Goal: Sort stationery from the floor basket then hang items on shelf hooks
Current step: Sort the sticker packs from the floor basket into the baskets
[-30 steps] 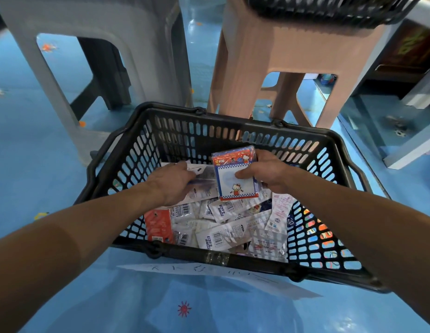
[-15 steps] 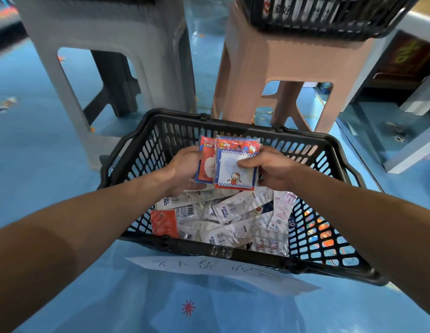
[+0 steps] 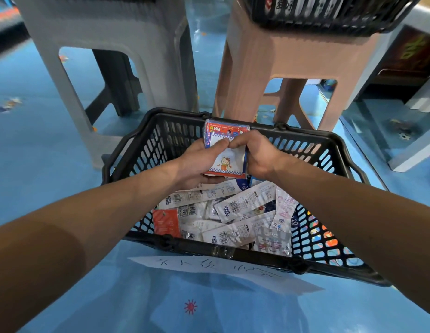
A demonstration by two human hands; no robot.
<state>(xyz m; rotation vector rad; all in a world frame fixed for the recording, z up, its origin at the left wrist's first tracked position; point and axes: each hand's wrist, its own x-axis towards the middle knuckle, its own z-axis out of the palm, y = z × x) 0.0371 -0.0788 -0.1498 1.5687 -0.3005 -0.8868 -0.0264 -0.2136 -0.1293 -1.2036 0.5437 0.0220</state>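
step: sorting; a small stack of cartoon note packets [image 3: 227, 162] is being squared up over the far half of the black basket [image 3: 257, 257].
left hand [image 3: 197, 164]: curled round the stack's left edge, thumb laid on the front face, fingers behind; nothing else is held.
right hand [image 3: 260, 156]: curled round the right edge, its thumb tip meeting the left thumb high on the face.
stack position: held upright, clear of the loose white packets [image 3: 242, 207] in the basket, just before the far rim.
method: edges are best tapped level and hanging holes lined up for one hook; the holes cannot be made out.
risk: wrappers are judged slippery; both edges should be gripped until one hand takes the stack.
remaining: many packets unsorted; shelf hooks not in view.
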